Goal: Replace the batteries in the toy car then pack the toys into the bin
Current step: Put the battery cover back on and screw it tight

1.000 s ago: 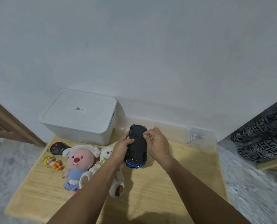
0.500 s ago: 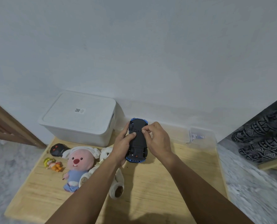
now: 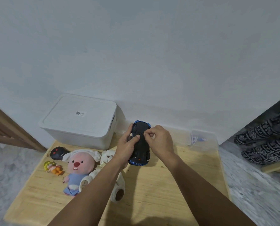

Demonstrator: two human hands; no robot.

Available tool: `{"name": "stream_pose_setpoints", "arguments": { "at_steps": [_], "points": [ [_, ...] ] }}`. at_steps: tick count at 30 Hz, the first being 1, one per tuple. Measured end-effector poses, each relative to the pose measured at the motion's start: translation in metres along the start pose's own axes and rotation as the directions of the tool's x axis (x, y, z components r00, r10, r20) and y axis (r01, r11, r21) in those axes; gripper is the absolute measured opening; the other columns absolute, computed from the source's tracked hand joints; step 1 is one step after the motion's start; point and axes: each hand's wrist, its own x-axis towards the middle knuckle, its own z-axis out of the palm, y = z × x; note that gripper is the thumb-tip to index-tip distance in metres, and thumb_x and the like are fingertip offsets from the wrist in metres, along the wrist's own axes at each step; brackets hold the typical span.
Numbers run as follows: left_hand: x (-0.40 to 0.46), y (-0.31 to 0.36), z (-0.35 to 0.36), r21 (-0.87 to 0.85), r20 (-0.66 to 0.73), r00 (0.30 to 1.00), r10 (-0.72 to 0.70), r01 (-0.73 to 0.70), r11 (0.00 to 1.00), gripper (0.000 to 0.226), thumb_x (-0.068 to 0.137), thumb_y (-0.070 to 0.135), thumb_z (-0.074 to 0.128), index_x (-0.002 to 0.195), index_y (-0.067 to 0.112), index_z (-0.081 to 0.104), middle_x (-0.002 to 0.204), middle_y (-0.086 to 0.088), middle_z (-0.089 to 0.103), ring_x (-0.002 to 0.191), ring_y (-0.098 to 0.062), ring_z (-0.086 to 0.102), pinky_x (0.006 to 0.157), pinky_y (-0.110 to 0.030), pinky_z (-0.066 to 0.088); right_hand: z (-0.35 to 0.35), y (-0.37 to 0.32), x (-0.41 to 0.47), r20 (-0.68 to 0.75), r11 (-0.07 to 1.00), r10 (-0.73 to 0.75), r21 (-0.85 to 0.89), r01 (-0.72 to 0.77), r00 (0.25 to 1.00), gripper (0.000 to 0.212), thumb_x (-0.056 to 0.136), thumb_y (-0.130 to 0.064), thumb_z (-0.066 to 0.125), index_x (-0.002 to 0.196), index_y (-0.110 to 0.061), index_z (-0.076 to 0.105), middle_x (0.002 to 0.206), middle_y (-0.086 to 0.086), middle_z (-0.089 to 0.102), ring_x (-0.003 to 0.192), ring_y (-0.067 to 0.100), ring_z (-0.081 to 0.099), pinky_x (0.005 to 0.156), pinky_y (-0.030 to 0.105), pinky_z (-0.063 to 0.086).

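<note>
A blue toy car [image 3: 140, 149] is held upside down above the wooden table [image 3: 160, 193], its black underside facing me. My left hand [image 3: 127, 144] grips its left side, thumb lying across the underside. My right hand [image 3: 158, 141] has its fingertips curled and pinching at the middle of the underside; what they pinch is hidden. The white lidded bin [image 3: 80, 119] stands closed at the back left. On the left lie a pink plush [image 3: 79, 167], a white plush [image 3: 114, 181], a small doll [image 3: 53, 168] and a black remote [image 3: 57, 153].
A clear plastic box [image 3: 203, 141] with small items sits at the back right against the wall, with another clear container [image 3: 178, 136] beside it. Wooden slats stand at the far left. Patterned fabric lies on the floor at the right.
Both hands have lifted the car a little and tipped its far end up. My right fingertips have closed into a pinch on the underside.
</note>
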Motion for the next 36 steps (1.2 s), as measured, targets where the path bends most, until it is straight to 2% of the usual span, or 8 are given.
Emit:
{"name": "stream_pose_setpoints", "arguments": {
  "at_steps": [3, 7, 11, 15, 19, 28, 36],
  "points": [
    [-0.001, -0.001, 0.001, 0.013, -0.004, 1.0, 0.003, -0.003, 1.0, 0.055, 0.095, 0.01, 0.056, 0.141, 0.037, 0.046, 0.116, -0.025, 0.064, 0.095, -0.031, 0.069, 0.074, -0.035, 0.058, -0.001, 0.0, 0.002, 0.01, 0.996, 0.075, 0.053, -0.075, 0.997, 0.008, 0.083, -0.026, 0.067, 0.077, -0.024, 0.072, 0.084, -0.006, 0.063, 0.078, 0.01, 0.059, 0.073, 0.031, 0.051],
    [-0.003, 0.001, 0.003, 0.026, -0.008, 1.0, 0.0, 0.0, 1.0, 0.055, 0.095, 0.01, 0.056, 0.14, 0.039, 0.046, 0.115, -0.025, 0.064, 0.094, -0.03, 0.069, 0.076, -0.036, 0.058, 0.0, 0.001, -0.001, -0.007, 0.998, 0.065, 0.027, -0.065, 0.998, 0.01, 0.085, -0.027, 0.066, 0.079, -0.022, 0.072, 0.086, -0.004, 0.062, 0.078, 0.01, 0.058, 0.072, 0.032, 0.051],
    [-0.004, 0.005, 0.005, 0.014, -0.009, 1.0, -0.005, 0.005, 1.0, 0.051, 0.095, 0.011, 0.056, 0.136, 0.041, 0.05, 0.11, -0.019, 0.067, 0.092, -0.025, 0.069, 0.078, -0.037, 0.058, 0.006, 0.002, -0.009, -0.111, 0.999, -0.03, 0.038, 0.035, 0.993, 0.01, 0.086, -0.023, 0.065, 0.084, -0.02, 0.074, 0.081, -0.005, 0.059, 0.07, 0.013, 0.057, 0.063, 0.031, 0.048],
    [-0.005, 0.007, 0.007, -0.019, -0.012, 1.0, -0.015, 0.015, 1.0, 0.046, 0.096, 0.01, 0.055, 0.12, 0.05, 0.054, 0.106, -0.011, 0.07, 0.094, -0.025, 0.069, 0.083, -0.04, 0.058, 0.014, 0.004, -0.017, -0.185, 0.995, -0.092, 0.015, 0.096, 0.978, 0.014, 0.086, -0.019, 0.065, 0.096, -0.017, 0.076, 0.08, -0.004, 0.06, 0.067, 0.018, 0.06, 0.057, 0.031, 0.05],
    [-0.005, 0.007, 0.008, -0.049, -0.01, 1.0, -0.017, 0.017, 0.999, 0.046, 0.095, 0.01, 0.055, 0.112, 0.053, 0.057, 0.113, -0.01, 0.07, 0.103, -0.03, 0.068, 0.087, -0.045, 0.056, 0.015, 0.005, -0.02, -0.199, 0.994, -0.104, 0.019, 0.11, 0.975, 0.019, 0.087, -0.019, 0.063, 0.102, -0.017, 0.075, 0.08, -0.006, 0.061, 0.067, 0.017, 0.061, 0.058, 0.033, 0.052],
    [-0.007, 0.011, 0.009, -0.036, 0.006, 1.0, 0.002, -0.002, 0.999, 0.047, 0.096, 0.01, 0.055, 0.105, 0.055, 0.06, 0.11, -0.011, 0.071, 0.102, -0.03, 0.068, 0.089, -0.046, 0.055, 0.017, 0.005, -0.025, -0.2, 0.976, -0.211, -0.093, 0.196, 0.957, 0.037, 0.09, -0.032, 0.042, 0.108, -0.021, 0.072, 0.087, -0.007, 0.061, 0.067, 0.019, 0.062, 0.054, 0.031, 0.051],
    [-0.008, 0.011, 0.01, -0.048, 0.004, 1.0, 0.001, -0.001, 0.999, 0.047, 0.096, 0.01, 0.054, 0.104, 0.056, 0.061, 0.107, -0.008, 0.073, 0.104, -0.033, 0.067, 0.091, -0.052, 0.054, 0.013, 0.006, -0.023, -0.201, 0.954, -0.277, -0.172, 0.245, 0.94, 0.03, 0.089, -0.026, 0.048, 0.103, -0.018, 0.073, 0.085, -0.006, 0.062, 0.063, 0.016, 0.062, 0.049, 0.029, 0.05]
  ]
}}
